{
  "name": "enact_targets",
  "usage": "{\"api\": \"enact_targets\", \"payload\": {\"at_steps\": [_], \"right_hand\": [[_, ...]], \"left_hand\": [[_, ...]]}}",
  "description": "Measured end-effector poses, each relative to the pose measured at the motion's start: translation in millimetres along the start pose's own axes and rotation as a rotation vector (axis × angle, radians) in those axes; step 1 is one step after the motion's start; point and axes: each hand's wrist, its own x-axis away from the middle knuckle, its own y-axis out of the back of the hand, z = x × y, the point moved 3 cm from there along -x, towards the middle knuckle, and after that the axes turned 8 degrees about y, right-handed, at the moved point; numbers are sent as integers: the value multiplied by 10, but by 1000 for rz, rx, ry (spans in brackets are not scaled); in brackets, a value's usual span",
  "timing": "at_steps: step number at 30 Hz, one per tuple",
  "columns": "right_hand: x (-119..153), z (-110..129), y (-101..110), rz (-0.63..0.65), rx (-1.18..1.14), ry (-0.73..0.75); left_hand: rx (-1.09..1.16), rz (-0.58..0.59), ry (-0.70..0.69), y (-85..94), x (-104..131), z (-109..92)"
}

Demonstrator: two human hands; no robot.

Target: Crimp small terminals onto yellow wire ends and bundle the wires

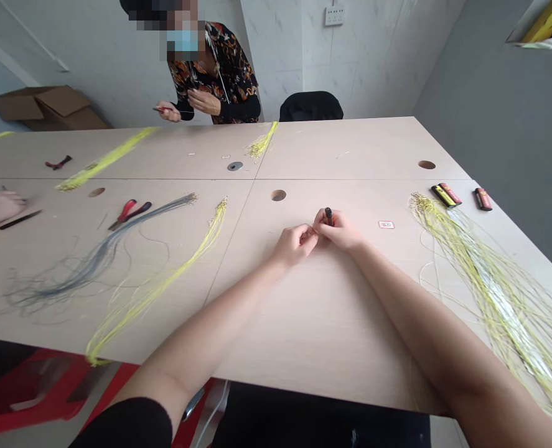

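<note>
Close together above the middle of the table [276,348], both of my hands meet at the fingertips. My left hand [293,245] is closed in a pinch, and whatever lies between its fingers is too small to make out. Wrapped in my right hand [343,233] is a small tool with a black and orange handle [328,215]; its working end is hidden by my fingers. To the right of my hands lies a little white label with a red border [386,224]. A bundle of yellow cords [476,267] is spread beyond my right forearm.
Dark battery-like blocks [446,195] stand at the right. Leftward lie a yellow bundle [182,267], a grey-blue bundle [101,252] and red-black pliers [129,213]. Another person's hand [0,208] rests at far left; a masked person [215,68] works across the table. A round hole [278,195] pierces the tabletop.
</note>
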Motion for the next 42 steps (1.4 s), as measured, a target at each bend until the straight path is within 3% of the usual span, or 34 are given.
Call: {"api": "enact_targets", "payload": {"at_steps": [12, 42], "right_hand": [[-6, -48, 7, 2, 5, 1], [-8, -65, -11, 15, 67, 38]], "left_hand": [[64, -91, 12, 32, -27, 11], [169, -80, 93, 72, -26, 0]]}}
